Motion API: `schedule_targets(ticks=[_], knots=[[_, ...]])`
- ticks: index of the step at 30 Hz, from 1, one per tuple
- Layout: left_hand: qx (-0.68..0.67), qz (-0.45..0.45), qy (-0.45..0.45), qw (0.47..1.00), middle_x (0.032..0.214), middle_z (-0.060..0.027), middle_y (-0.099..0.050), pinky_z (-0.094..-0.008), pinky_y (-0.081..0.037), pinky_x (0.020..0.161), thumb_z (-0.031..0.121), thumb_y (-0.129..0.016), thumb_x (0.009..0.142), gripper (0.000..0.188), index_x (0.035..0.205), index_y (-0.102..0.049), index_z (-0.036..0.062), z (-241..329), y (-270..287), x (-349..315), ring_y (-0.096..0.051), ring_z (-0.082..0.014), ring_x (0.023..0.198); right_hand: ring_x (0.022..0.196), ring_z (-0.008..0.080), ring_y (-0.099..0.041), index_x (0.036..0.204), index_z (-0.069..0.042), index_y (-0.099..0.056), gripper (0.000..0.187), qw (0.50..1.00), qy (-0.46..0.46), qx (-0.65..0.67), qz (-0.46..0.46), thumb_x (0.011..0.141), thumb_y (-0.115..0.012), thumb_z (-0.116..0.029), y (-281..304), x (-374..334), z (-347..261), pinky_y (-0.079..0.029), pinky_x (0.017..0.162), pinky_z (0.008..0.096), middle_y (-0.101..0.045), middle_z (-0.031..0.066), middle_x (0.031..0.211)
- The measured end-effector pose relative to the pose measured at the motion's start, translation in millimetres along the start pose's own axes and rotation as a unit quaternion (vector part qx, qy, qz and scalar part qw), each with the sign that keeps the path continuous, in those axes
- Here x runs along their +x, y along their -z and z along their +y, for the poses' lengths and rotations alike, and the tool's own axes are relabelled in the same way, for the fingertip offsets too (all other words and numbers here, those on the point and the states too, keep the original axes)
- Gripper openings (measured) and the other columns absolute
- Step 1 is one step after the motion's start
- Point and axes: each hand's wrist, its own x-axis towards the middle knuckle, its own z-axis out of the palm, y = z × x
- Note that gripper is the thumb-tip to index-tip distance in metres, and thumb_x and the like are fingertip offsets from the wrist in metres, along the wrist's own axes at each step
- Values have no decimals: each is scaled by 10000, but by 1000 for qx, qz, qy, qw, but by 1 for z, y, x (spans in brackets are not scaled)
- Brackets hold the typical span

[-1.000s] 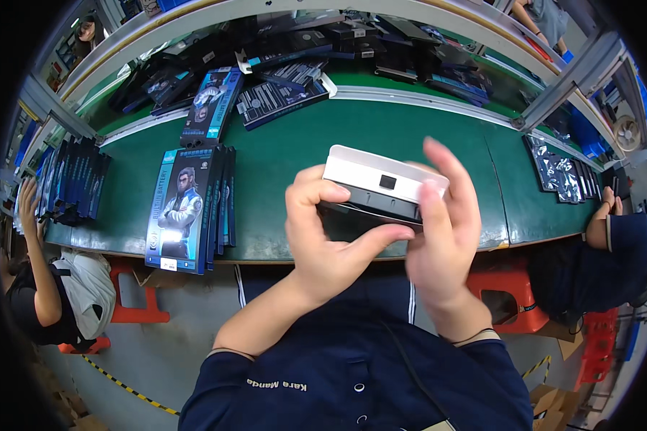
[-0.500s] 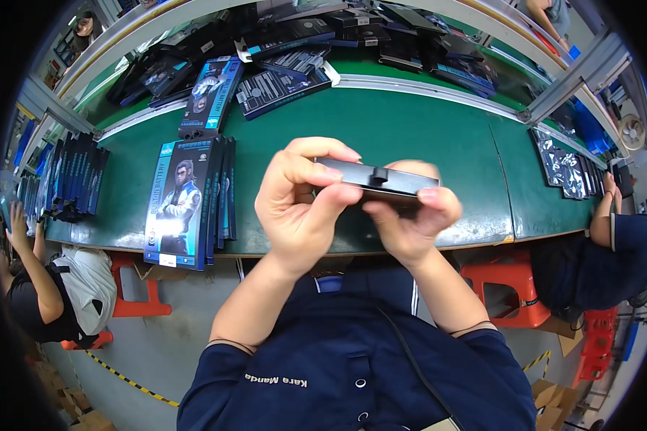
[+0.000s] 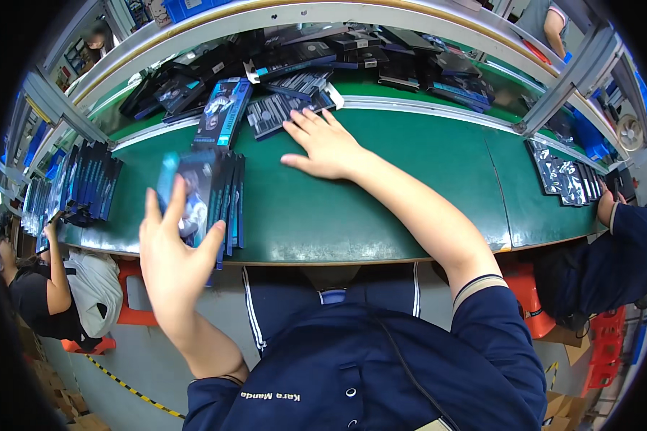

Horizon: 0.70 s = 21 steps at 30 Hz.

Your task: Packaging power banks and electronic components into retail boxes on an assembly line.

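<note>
My left hand (image 3: 171,262) is open, its fingers spread in front of a row of flat dark-blue boxes (image 3: 235,194) standing upright on the bench at the left. The foremost box (image 3: 198,188), printed with a figure, is smeared by motion; whether my fingers touch it I cannot tell. My right hand (image 3: 325,149) reaches forward with the fingers apart and palm down. Its fingertips lie over the near edge of a dark box (image 3: 272,115) with its printed back up, at the foot of the heap. Neither hand is closed around anything.
A box (image 3: 223,111) leans behind the row. Dark boxes (image 3: 316,56) are heaped beyond the metal rail (image 3: 417,115). More boxes (image 3: 90,179) stand at far left, and black wrapped packs (image 3: 571,176) lie at far right. Co-workers sit on both sides of the green bench (image 3: 424,215).
The flat black box held between both hands has left them. My left hand has moved left to the upright boxes; my right hand has gone forward and left to the heap.
</note>
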Motion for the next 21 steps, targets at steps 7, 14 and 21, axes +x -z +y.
schedule_targets(ticks=[7,14,21], knots=[[42,-36,-178,983,1461,-353,-394,-632,-217,1140,567,-655,858,770,1440,-503,86,77,-77,5,-341,-518,1377,1205,316,-562,1269,-42,-596,392,983,84,161,22,934,-607,-244,51,-109,-30,-357,1102,495,-618,153,1249],[31,-90,-263,960,1410,-324,-425,-598,-317,1064,577,-688,833,740,1444,-522,193,92,-133,20,-434,-477,1236,1264,392,-504,1245,38,-587,521,841,-435,-257,192,929,-617,-375,120,-271,188,-429,1038,502,-566,241,1324],[-21,-108,-157,981,1414,-337,-413,-575,-286,1118,587,-740,757,793,1389,-534,156,117,-155,61,-427,-512,1286,1179,390,-560,1209,32,-624,519,826,-492,-165,221,891,-694,-371,96,-334,127,-389,1058,495,-607,223,1285]])
